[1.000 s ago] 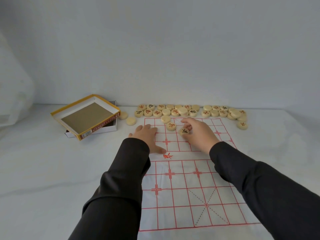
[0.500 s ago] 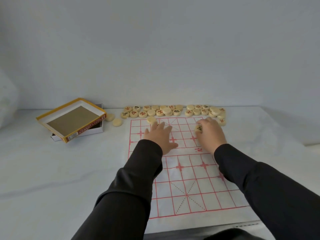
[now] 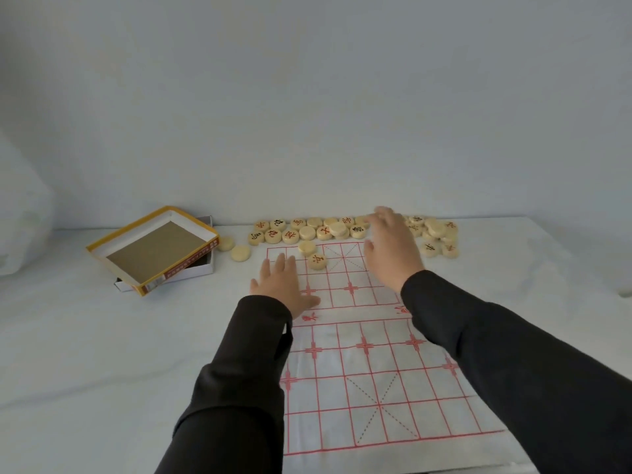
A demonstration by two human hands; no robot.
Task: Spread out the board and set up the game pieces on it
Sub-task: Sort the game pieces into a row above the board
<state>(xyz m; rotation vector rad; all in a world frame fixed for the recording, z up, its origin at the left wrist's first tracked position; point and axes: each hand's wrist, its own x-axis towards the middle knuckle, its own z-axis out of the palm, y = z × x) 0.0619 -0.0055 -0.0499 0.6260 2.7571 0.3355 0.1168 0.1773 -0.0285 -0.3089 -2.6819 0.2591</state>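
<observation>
Hands | left hand [image 3: 284,285] flat on board [image 3: 376,381] | right hand [image 3: 393,249] spread open over pieces [image 3: 307,232], earlier pinched one

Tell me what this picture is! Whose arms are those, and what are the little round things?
There is no machine: a person wears a camera on their head, so you look down at their own arms in dark sleeves. On the white table lies a game board with red lines. The left hand rests flat on it. The right hand, open and blurry, reaches towards the round game pieces lined up past the board's far edge; it seems to hold nothing. Two pieces already sit on the board. On the left lies an open yellow-edged box, two stray pieces beside it.
</observation>
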